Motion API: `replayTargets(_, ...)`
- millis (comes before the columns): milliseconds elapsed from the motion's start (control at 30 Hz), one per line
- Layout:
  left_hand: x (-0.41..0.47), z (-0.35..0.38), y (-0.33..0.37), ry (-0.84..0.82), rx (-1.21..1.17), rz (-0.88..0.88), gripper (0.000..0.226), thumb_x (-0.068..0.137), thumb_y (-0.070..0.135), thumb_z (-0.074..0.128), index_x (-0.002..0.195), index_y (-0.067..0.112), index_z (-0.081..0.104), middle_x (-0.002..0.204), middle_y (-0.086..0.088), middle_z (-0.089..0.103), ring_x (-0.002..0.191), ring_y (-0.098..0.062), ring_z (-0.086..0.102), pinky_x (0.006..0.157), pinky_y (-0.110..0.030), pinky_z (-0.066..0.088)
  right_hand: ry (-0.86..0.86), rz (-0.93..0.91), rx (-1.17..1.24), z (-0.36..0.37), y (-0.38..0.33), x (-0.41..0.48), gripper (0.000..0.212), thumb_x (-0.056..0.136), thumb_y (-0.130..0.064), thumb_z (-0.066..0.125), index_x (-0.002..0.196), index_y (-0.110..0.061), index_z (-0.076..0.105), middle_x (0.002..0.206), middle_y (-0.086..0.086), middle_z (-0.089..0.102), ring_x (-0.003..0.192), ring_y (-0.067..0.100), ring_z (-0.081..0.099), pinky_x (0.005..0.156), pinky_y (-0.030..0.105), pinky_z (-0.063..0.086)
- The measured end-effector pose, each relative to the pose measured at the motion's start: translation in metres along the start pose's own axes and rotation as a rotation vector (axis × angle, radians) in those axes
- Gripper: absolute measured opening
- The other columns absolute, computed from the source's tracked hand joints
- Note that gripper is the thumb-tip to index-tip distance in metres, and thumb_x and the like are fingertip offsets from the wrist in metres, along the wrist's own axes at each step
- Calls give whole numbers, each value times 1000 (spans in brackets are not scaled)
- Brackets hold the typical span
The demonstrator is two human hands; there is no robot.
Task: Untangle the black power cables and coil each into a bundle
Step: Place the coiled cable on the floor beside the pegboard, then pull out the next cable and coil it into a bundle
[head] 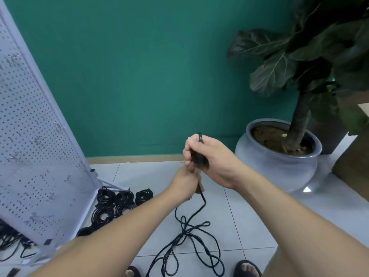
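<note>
Black power cable (189, 242) is sprawled in loose tangled loops on the floor tiles, lower middle of the frame. The bottom edge cuts it off, and one strand climbs to the hands at centre. Coiled bundles (119, 200) sit lower left, partly behind the forearm. Right hand (217, 160) has its fingers curled tight round the cable's black end. Left hand (184, 181) is tucked underneath, so honestly can't tell what its fingers are doing.

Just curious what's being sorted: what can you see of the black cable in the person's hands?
The black cable is thin, round and looks rubber-coated. Its thicker end points upward, gripped by the right hand; the left hand holds it just below. From there it hangs down to loose, crossing loops lying tangled on the tiled floor.
</note>
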State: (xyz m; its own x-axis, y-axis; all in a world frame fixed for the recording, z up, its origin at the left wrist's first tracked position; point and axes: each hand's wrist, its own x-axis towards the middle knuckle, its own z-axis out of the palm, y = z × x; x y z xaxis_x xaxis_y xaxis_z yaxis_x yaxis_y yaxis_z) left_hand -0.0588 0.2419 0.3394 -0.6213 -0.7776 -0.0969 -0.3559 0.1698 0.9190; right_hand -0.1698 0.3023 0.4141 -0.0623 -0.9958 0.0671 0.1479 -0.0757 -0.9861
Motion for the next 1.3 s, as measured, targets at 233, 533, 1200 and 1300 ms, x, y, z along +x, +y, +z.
replayTargets(233,-4,16,13,-95,-15,27,31,112,41,40,101,17,57,81,-8,48,61,-24,48,55,-37,53,309,-247,-618,-24,6,20,26,112,-24,54,89,-14,59,72,-2,60,72,12,56,74,21,47)
replayTargets(533,-9,-24,27,28,252,281,25,101,35,67,82,19,71,57,11,46,53,-9,49,58,-35,52,322,18,-1001,-76,24,30,44,110,-48,51,87,-12,55,78,3,65,72,25,56,77,42,52)
replayTargets(1200,-12,-35,36,63,-292,263,52,116,38,38,69,34,60,69,-16,51,66,-26,38,55,-36,32,-127,193,120,-3,-5,-18,44,112,-40,53,74,-19,43,58,1,32,40,12,23,40,23,19)
replayTargets(1300,-15,-23,33,41,-226,177,52,114,21,35,71,39,59,64,3,62,66,-18,54,61,-31,45,-64,70,128,5,-7,-17,43,112,-36,53,75,-17,42,58,3,34,40,13,26,43,26,18)
